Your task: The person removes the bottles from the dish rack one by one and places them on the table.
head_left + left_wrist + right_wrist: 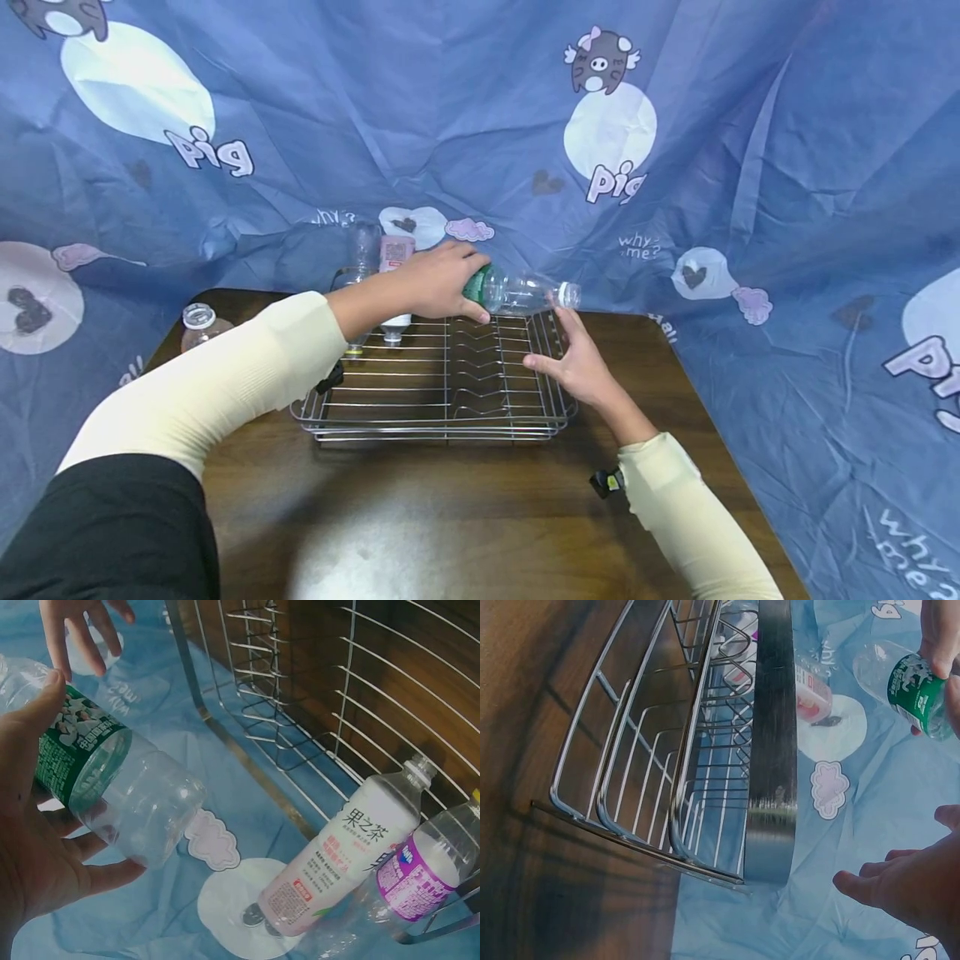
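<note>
My left hand grips a clear plastic bottle around its green label. The bottle lies nearly level above the back of the metal dish rack, its white neck toward the right. Close to that neck is my right hand, fingers spread and thumb apart; whether a fingertip touches the neck I cannot tell. In the rack's back left, a pink-and-white labelled bottle stands neck down. Beside it leans a clear bottle with a purple label, also neck down, partly hidden by my left arm in the head view.
Another clear bottle stands left of the rack, partly covered by my left sleeve. The rack rests on a brown wooden table. A blue printed cloth hangs close behind the table. Wavy wire dividers run along the rack's right part.
</note>
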Available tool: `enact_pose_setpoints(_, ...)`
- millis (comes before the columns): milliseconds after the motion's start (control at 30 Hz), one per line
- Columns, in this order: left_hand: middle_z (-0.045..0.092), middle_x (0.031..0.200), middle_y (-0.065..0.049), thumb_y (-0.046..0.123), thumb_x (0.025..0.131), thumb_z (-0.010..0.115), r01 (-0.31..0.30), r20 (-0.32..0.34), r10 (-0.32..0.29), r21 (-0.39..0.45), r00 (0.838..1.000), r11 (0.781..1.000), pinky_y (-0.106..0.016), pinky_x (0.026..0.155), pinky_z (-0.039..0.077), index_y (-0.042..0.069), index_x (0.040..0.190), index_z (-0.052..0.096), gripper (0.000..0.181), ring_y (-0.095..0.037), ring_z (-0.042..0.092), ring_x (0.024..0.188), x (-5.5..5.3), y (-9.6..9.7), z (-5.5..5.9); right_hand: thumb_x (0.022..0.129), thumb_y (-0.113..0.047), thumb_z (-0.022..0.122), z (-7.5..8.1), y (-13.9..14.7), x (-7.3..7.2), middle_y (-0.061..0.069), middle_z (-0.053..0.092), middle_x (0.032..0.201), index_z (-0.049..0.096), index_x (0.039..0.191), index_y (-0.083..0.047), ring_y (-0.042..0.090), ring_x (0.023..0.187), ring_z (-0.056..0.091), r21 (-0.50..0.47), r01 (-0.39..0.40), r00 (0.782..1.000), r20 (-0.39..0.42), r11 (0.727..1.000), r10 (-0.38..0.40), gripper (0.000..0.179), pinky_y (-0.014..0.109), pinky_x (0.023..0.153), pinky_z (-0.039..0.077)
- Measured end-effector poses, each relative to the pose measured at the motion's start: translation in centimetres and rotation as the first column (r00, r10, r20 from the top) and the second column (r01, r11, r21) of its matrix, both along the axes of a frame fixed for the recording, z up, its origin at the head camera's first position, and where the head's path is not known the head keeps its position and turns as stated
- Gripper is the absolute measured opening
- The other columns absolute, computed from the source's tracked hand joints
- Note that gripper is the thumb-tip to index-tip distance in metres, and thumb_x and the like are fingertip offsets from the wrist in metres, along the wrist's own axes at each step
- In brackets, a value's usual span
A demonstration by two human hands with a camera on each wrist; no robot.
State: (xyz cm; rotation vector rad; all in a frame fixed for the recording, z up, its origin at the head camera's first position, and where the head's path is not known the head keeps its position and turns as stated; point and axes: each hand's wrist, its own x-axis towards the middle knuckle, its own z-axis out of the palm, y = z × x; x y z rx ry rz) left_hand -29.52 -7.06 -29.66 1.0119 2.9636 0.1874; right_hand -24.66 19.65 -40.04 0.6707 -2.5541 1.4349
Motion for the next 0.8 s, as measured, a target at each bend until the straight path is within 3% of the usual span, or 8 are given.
enact_pose_setpoints(200,0.043,0.152,-0.012,0.069,0.081,0.071,-0.006,0.012,0.006,0.025,1.000,1.000,-0.054,0.104,0.046,0.009,0.154,0.041,0.099,-0.033,0.039,0.139,0.3,0.1,-0.4,0.075,-0.011,0.089,0.0,-0.1,0.1,0.021,0.034,0.154,0.023,0.161,-0.011,0.035,0.140,0.036,0.009,0.016,1.000,0.001,1.000,-0.016,0.108,0.052,0.117,0.030)
enact_pose_setpoints(400,0.045,0.150,-0.012,0.070,0.081,0.070,0.036,0.043,-0.037,0.041,0.998,0.999,-0.049,0.101,0.049,0.009,0.152,0.044,0.098,-0.031,0.046,0.133,0.6,0.9,-1.5,0.075,-0.029,0.090,-0.3,-0.2,0.1,0.021,0.022,0.163,0.019,0.162,-0.012,0.038,0.149,0.023,0.045,0.022,1.000,-0.015,0.999,-0.022,0.114,0.054,0.120,0.023)
enact_pose_setpoints(533,0.050,0.145,-0.012,0.070,0.080,0.072,0.062,0.043,-0.065,0.057,0.997,0.996,-0.045,0.101,0.049,0.007,0.150,0.047,0.097,-0.030,0.052,0.126,0.7,1.3,-2.2,0.075,-0.037,0.089,-0.3,-0.2,0.1,0.022,0.024,0.162,0.021,0.161,-0.009,0.039,0.148,0.025,0.059,0.029,1.000,-0.007,0.998,-0.029,0.113,0.055,0.119,0.024)
enact_pose_setpoints(800,0.055,0.138,-0.014,0.069,0.083,0.070,0.099,0.093,-0.115,0.156,0.989,0.983,-0.039,0.095,0.050,0.001,0.148,0.048,0.096,-0.028,0.057,0.120,0.6,2.0,-3.2,0.074,-0.017,0.090,-0.2,-0.2,0.0,0.022,0.024,0.162,0.022,0.161,-0.012,0.041,0.148,0.023,0.023,0.017,1.000,-0.008,1.000,-0.017,0.110,0.058,0.119,0.022)
